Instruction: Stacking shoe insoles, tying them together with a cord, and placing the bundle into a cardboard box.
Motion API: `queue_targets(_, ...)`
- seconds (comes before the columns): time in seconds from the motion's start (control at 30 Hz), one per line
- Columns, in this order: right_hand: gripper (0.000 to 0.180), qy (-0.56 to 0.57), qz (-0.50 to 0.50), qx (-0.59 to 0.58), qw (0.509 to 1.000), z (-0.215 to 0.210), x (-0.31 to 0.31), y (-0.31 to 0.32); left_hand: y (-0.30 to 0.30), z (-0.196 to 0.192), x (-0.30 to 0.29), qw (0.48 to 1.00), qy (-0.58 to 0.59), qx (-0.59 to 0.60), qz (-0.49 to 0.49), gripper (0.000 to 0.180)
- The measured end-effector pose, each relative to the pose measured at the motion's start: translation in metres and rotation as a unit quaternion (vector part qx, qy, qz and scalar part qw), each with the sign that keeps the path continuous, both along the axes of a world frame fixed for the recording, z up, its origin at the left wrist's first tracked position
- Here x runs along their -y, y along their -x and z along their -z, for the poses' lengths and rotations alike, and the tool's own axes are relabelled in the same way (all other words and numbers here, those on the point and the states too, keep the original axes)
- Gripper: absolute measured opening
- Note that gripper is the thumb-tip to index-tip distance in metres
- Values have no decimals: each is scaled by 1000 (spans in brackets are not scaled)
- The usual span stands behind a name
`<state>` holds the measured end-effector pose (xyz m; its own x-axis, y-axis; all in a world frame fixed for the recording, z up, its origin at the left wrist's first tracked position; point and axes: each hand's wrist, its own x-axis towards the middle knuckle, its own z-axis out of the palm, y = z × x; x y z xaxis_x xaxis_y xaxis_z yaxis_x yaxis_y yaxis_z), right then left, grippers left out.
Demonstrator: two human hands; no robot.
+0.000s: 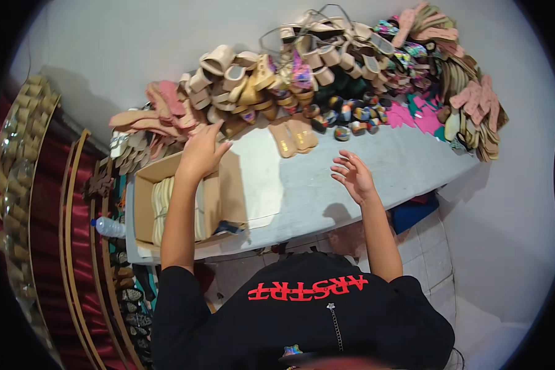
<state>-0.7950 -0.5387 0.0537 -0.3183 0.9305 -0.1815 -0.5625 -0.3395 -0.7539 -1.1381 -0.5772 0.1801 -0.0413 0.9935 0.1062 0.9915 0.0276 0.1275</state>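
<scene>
A reach is judged under way: the left hand [200, 151], fingers spread, is stretched over the cardboard box [143, 206] toward the sandal pile [240, 92], while the right hand [353, 176] is held open and empty above the counter [376, 160], so a closing grip on 1 sandal is called for.

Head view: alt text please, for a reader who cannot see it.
A person's empty left hand reaches over an open cardboard box of pale soles; the right hand hovers open above a grey table piled with sandals.

An open cardboard box [147, 203] sits at the worktop's left end, holding cream soles stacked on edge. A tan sandal pair [293, 135] lies flat mid-worktop.
</scene>
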Motion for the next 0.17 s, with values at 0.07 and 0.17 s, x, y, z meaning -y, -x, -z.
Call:
queue_targets(0.07, 33, 15, 22, 0, 1000, 20, 4, -24, -42, -14, -7, 980, -78, 126, 134, 54)
queue_targets(0.17, 37, 53, 26, -2, 998, 45, 14, -22, -62, -6, 0, 955, 61, 241, 162, 53)
